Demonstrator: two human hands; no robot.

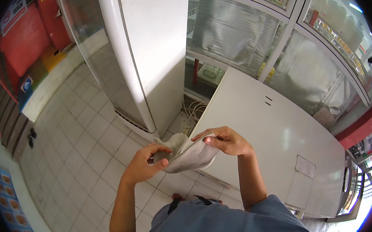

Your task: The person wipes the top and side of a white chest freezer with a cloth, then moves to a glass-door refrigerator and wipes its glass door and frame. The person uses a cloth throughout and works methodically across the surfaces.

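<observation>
A greyish-white cloth (193, 156), folded and smudged with dark marks, hangs between my two hands in front of my body. My left hand (145, 162) holds its left end, with the thumb and fingers around a fold that gapes at the top. At the cloth's upper right corner, my right hand (226, 140) pinches the edge between thumb and fingers. Below the cloth are the tiled floor and the near edge of a white chest with a flat top (256, 126).
Left of the chest stands a tall white cabinet (155, 35) with a glass door (97, 50). Coiled cable (196, 110) lies on the floor between them. Framed glass panels (231, 29) rise behind the chest. A low curved ledge (54, 84) borders the tiled floor (86, 151) on the left.
</observation>
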